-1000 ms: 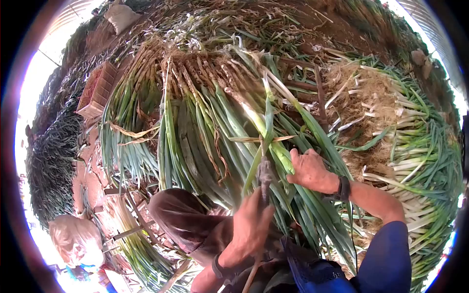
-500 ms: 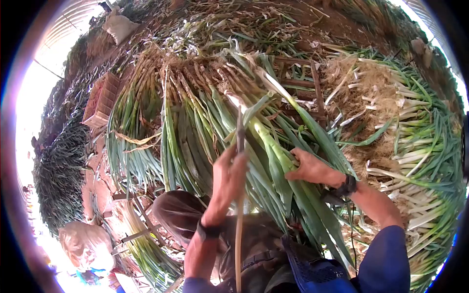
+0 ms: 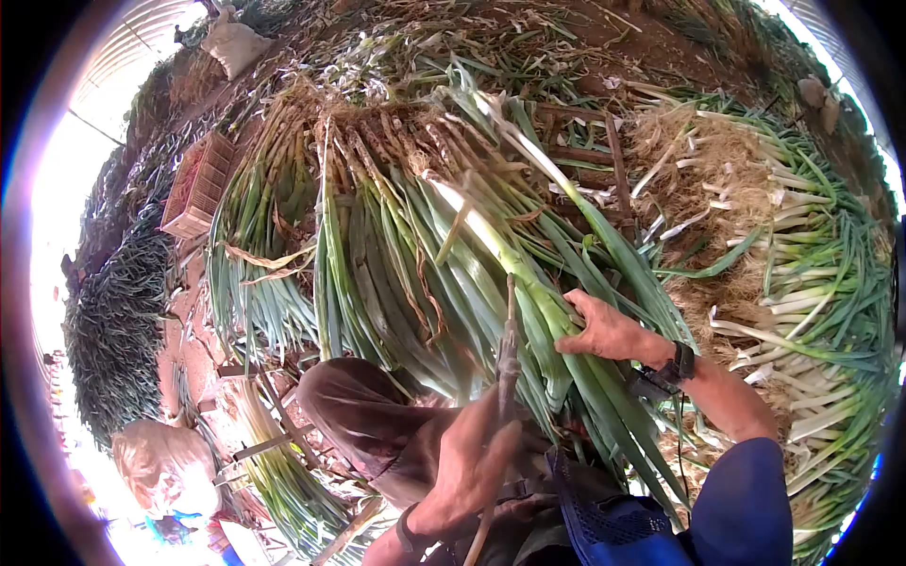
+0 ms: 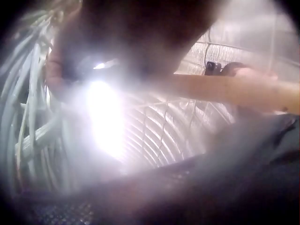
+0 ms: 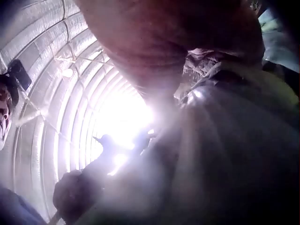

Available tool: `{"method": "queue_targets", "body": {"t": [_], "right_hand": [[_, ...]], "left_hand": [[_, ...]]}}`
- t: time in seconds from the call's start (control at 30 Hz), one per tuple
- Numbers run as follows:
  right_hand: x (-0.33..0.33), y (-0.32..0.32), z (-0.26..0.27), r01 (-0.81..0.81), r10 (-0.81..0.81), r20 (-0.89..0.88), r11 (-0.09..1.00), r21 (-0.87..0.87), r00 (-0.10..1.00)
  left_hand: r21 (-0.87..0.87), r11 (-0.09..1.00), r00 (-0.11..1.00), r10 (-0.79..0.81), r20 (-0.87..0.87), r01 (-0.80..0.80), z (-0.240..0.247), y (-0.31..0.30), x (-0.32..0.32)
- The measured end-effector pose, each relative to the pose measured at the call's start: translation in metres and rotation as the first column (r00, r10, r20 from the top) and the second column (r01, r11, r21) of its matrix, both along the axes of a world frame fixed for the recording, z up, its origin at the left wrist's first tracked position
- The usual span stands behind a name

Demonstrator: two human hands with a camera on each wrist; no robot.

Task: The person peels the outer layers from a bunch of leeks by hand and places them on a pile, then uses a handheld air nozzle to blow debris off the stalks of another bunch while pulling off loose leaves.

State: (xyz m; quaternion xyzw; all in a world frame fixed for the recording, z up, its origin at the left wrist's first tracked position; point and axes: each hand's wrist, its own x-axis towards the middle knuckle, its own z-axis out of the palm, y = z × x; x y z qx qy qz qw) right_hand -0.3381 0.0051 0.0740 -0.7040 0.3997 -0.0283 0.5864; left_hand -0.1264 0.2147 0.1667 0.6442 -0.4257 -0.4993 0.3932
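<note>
In the head view my right hand (image 3: 613, 330) grips a thick green onion (image 3: 510, 255) around its green leaves, thumb uppermost, fingers underneath. Its bare white end points away, over a spread of other green onions (image 3: 377, 245) with browned roots. My left hand (image 3: 477, 457), blurred, is curled round a long thin tool near the lap. The tool's dark grey, nozzle-like tip (image 3: 510, 344) points up beside the held stalk. A tan shaft or hose (image 4: 234, 91) runs back from that hand in the left wrist view. The right wrist view shows the right hand (image 5: 187, 37) close up over blurred leaves.
A long row of green onions (image 3: 802, 311) with pale stalks lies along the right. A wooden frame (image 3: 618, 170) stands ahead, a crate (image 3: 200, 184) at the left. A tied bundle (image 3: 283, 481) and a pale sack (image 3: 165, 467) lie near the left knee. Leaf scraps litter the ground.
The left hand moved forward and left with the tool, then drew back toward the lap. A leaf that stood off the held green onion has come away, baring its white stalk. The right hand kept its grip.
</note>
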Motion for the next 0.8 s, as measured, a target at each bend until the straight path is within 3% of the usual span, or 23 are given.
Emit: {"method": "queue_targets", "body": {"t": [0.03,0.1,0.13,0.2,0.3,0.37,0.43,0.63,0.8], "right_hand": [[-0.003,0.002,-0.003,0.003,-0.003,-0.002,1.000,0.000,1.000],[-0.007,0.006,-0.007,0.002,-0.006,-0.031,0.993,-0.121,1.000],[-0.009,0.008,-0.007,0.006,-0.009,-0.030,0.993,-0.119,1.000],[-0.007,0.013,0.004,-0.024,-0.013,-0.191,0.981,-0.193,0.982],[-0.013,0.020,-0.003,-0.076,0.031,-0.217,0.977,-0.201,0.976],[-0.020,0.029,-0.020,-0.045,0.014,-0.121,0.964,-0.262,0.993],[-0.021,0.031,-0.021,-0.019,0.031,0.025,0.921,-0.390,0.999],[-0.022,0.033,-0.028,-0.007,-0.008,-0.043,0.941,-0.339,0.999],[-0.022,0.029,-0.026,0.000,-0.025,-0.098,0.968,-0.252,0.995]], "left_hand": [[-0.043,0.999,0.996,-0.027,0.082,0.031,-0.004,0.000,0.000],[0.012,1.000,0.999,-0.011,0.037,0.010,-0.004,-0.004,-0.003],[0.068,0.998,1.000,0.014,-0.001,-0.014,-0.004,-0.006,-0.004],[0.092,0.996,1.000,0.009,-0.005,-0.009,0.000,-0.010,-0.004],[0.103,0.994,0.999,0.037,0.031,-0.040,-0.007,-0.027,-0.002],[0.087,0.994,0.996,0.062,0.069,-0.068,-0.029,-0.048,0.005],[-0.047,0.995,0.969,0.092,0.229,-0.084,-0.061,-0.078,0.018],[0.037,0.985,0.932,0.149,0.331,-0.170,-0.085,-0.179,0.054],[0.013,0.978,0.970,0.205,0.131,-0.209,-0.082,-0.190,0.061]]}}
